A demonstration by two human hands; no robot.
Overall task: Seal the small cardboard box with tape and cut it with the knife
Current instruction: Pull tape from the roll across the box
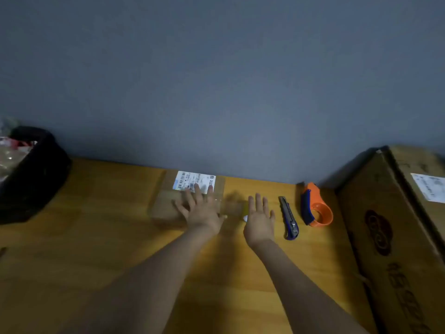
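Observation:
A small brown cardboard box point(166, 203) with a white shipping label point(192, 180) lies on the wooden table against the wall. My left hand point(201, 209) rests flat on the box's right part, fingers spread. My right hand point(260, 218) hovers open just right of the box, palm toward the table. A blurred clear strip of tape point(231, 206) seems to lie between the hands. The utility knife point(289, 218), blue and grey, lies to the right of my right hand. An orange tape dispenser point(316, 206) stands beyond the knife.
A large cardboard box point(397, 237) with a label stands at the right edge of the wooden table point(96, 249). A black bin point(31, 174) with clear plastic in it sits at the far left. A grey wall backs the table.

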